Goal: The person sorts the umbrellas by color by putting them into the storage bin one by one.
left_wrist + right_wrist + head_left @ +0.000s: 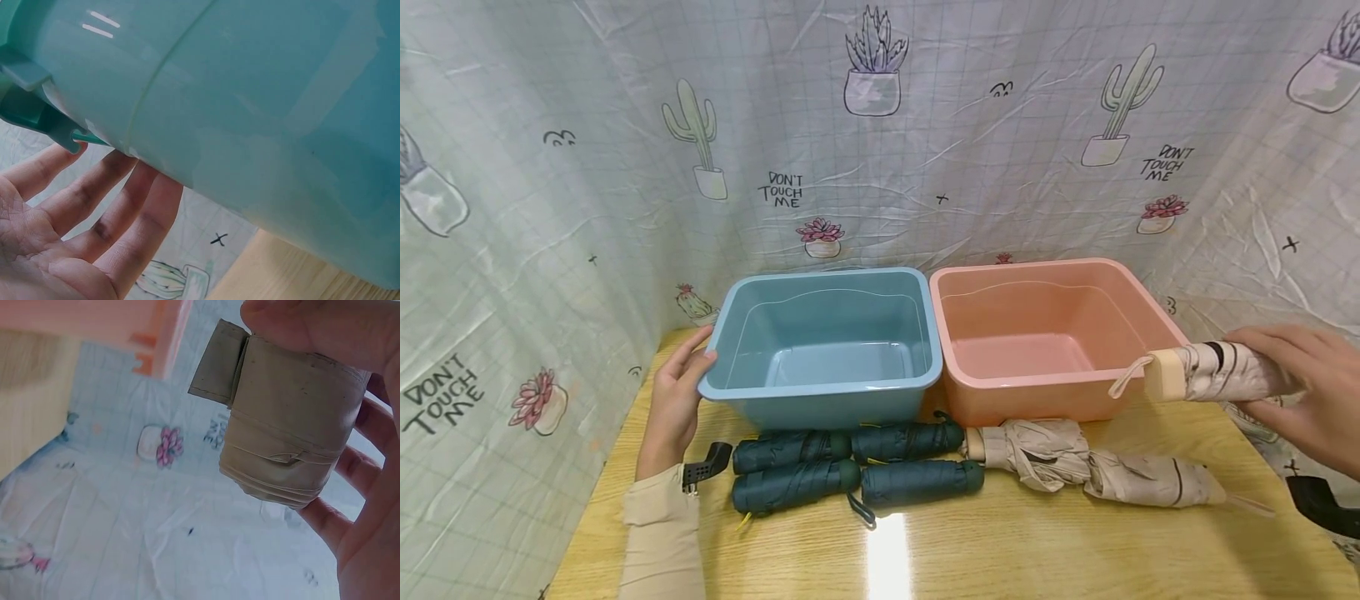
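Observation:
My right hand [1311, 387] grips a beige folded umbrella [1217, 371] at the right, its flat pale handle end and strap pointing left beside the pink tub [1037, 382]. In the right wrist view, thumb and fingers wrap round the umbrella's fabric [290, 425]. At the left, my left hand [677, 400] touches the outer side of the blue tub [820, 390]. Its fingers [147, 219] lie fairly straight against the tub wall [262, 125] in the left wrist view; the thumb is hidden there. Both tubs have bare bottoms.
Several dark green folded umbrellas [921, 483] lie in front of the blue tub. Two beige folded umbrellas [1153, 479] lie before the pink tub on the wooden table [1000, 550]. A cactus-print cloth [880, 150] hangs behind and at both sides.

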The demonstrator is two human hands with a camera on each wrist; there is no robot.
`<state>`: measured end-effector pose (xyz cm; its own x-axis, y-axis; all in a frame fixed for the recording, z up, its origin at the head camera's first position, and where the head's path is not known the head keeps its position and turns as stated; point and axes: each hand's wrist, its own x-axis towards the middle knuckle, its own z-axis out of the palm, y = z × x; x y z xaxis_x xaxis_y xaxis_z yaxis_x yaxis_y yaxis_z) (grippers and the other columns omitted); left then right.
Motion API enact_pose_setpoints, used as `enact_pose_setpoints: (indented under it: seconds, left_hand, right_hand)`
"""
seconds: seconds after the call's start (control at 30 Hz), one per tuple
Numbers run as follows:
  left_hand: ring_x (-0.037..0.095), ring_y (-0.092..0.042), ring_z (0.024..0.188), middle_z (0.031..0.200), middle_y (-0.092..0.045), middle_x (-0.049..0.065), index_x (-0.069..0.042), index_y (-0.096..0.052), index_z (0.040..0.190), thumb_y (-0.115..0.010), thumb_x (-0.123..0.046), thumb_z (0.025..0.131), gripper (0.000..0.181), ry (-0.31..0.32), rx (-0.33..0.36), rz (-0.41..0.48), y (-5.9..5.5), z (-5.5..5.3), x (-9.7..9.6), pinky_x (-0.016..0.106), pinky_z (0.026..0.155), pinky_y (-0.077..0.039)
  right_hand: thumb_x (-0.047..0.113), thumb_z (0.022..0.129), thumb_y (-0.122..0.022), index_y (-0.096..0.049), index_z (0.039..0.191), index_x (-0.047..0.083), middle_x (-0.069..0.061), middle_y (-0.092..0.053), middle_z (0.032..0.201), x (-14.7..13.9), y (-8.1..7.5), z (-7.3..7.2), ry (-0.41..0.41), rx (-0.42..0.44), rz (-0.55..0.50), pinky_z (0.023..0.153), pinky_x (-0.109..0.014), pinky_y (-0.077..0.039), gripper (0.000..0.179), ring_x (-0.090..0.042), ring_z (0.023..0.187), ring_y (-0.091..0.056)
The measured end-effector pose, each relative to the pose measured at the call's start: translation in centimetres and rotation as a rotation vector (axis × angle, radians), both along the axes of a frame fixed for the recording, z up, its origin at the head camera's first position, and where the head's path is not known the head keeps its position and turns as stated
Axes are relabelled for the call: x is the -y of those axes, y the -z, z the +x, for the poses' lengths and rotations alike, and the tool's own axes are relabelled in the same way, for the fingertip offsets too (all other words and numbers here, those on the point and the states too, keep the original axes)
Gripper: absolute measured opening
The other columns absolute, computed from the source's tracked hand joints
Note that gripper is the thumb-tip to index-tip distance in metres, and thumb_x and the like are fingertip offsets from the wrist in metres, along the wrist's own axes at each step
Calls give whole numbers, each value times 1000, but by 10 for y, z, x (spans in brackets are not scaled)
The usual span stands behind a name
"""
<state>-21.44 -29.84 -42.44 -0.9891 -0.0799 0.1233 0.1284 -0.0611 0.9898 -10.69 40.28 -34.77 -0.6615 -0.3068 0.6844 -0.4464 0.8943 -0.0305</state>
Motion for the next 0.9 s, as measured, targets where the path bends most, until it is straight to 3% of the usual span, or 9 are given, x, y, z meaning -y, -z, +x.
enact_pose_setpoints:
  seconds: [0.27,0.3,0.33,0.43,0.53,0.67,0.77,0.9]
  left_hand:
    - [7,-69,85,114,-68,-3,-10,-44,155,-63,-25,103,58,-11,14,1,0,0,0,20,72,-57]
    - [7,-69,85,114,-69,-3,-10,-44,155,-63,-26,103,58,-14,17,0,-1,0,0,20,72,-57]
    - [7,-69,85,114,-68,-3,-11,-44,155,-63,-27,103,58,-15,20,-1,-1,0,0,20,73,-57]
    - [7,-69,86,116,-68,-4,-11,-44,155,-62,-28,103,58,-15,20,-2,-1,0,0,19,73,-57]
    - [7,-68,86,116,-68,-4,-10,-43,156,-62,-28,104,58,-9,13,-1,-2,1,0,19,74,-57]
    - [6,-68,85,114,-68,-4,-9,-42,156,-61,-28,104,58,-3,5,10,-2,2,1,19,73,-57]
    - [6,-68,83,112,-66,-3,-8,-43,155,-60,-28,104,58,-8,6,16,-2,2,1,19,72,-56]
    - [6,-67,80,109,-65,-2,-8,-45,154,-60,-28,104,56,-16,10,26,-2,1,0,19,71,-56]
  right_hand:
    - [85,86,-39,-69,119,-2,-25,-67,110,15,-15,-29,-85,55,7,109,-2,-14,97,-38,103,-52]
    - [85,86,-41,-70,120,0,-23,-68,111,17,-16,-33,-100,64,4,108,-2,-15,96,-36,103,-52]
    - [82,86,-52,-70,120,2,-22,-68,111,19,-17,-36,-108,75,7,107,-2,-15,89,-35,104,-52]
    - [49,75,-89,-71,120,6,-17,-69,112,28,-21,-47,-128,117,23,104,-2,-16,65,-35,105,-53]
    - [8,51,-95,-70,121,6,-16,-69,113,37,-26,-58,-146,153,45,102,-3,-17,74,-35,106,-55]
    - [5,49,-94,-70,121,5,-15,-70,111,48,-30,-73,-159,175,65,95,-19,-33,76,-33,103,-57]
    - [9,51,-96,-70,121,5,-14,-70,111,57,-33,-85,-163,197,81,87,-35,-38,74,-32,103,-59]
    - [13,55,-97,-69,122,4,-15,-70,114,70,-38,-101,-187,255,104,88,-46,-43,73,-35,106,-60]
